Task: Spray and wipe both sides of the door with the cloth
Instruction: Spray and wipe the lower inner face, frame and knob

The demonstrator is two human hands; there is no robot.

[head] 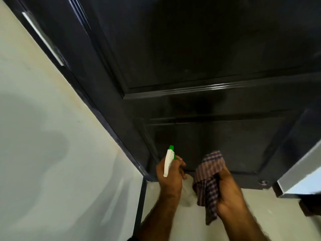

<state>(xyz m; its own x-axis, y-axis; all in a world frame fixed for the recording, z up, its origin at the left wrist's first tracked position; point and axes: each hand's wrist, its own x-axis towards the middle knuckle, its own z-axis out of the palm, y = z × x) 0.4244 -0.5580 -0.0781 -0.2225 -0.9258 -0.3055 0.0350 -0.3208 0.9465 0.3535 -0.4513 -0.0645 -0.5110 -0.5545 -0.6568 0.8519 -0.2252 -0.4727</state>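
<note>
A dark panelled door [199, 58] fills the upper and middle view, its lower panel just ahead of my hands. My left hand [171, 178] grips a spray bottle [168, 161] with a white head and green nozzle, pointed up at the lower panel; the clear bottle body below the hand is mostly blurred. My right hand [229, 190] grips a checked purple and white cloth [208, 171], whose upper part lies near the door's bottom rail while a corner hangs down.
A pale wall [43, 136] runs along the left, meeting the dark door frame [97, 105]. A light floor [260, 206] lies below. At the right edge stands a pale frame or wall piece [298, 171]. A small metal fitting [264, 182] sits at the door's bottom right.
</note>
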